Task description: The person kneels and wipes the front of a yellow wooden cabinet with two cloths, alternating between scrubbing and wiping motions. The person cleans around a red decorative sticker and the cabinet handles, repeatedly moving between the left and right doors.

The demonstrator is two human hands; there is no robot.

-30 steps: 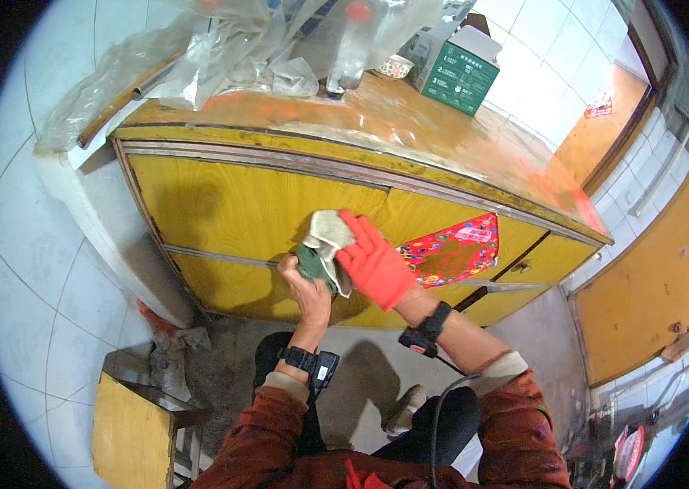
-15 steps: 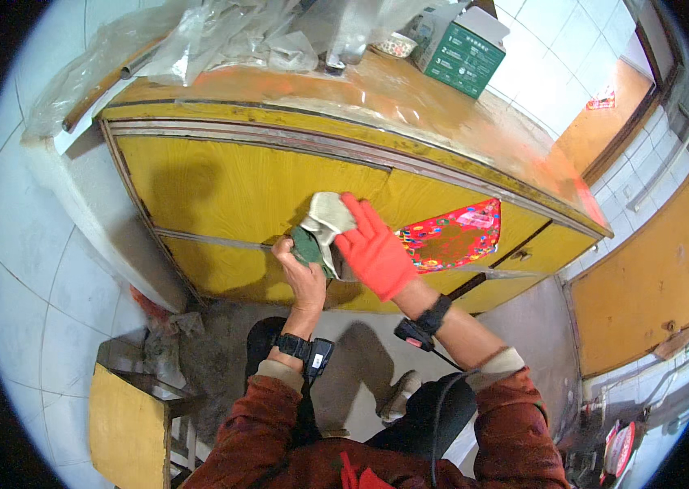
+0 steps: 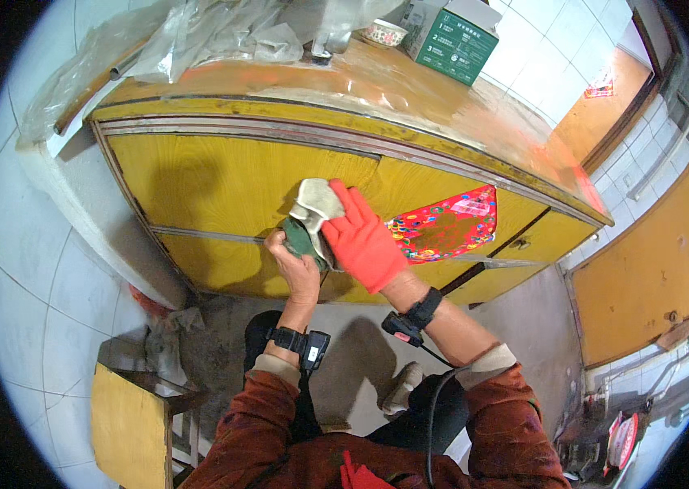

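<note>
Gripping a crumpled green and grey cloth (image 3: 309,222), the bare left hand (image 3: 296,265) presses it against the yellow cabinet front (image 3: 214,175). The right hand (image 3: 361,240), in an orange glove, lies flat with fingers spread on the same cloth, grasping nothing. Beside them a red patterned sticker (image 3: 446,230) covers a door. Farther back, on the cabinet's worn top (image 3: 410,90), stand a green box (image 3: 450,41) and crumpled clear plastic (image 3: 198,33).

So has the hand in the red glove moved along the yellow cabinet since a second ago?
Cannot tell for certain. The gloved right hand keeps about the same gap from the red patterned sticker on the cabinet front; the camera itself shifted.
</note>
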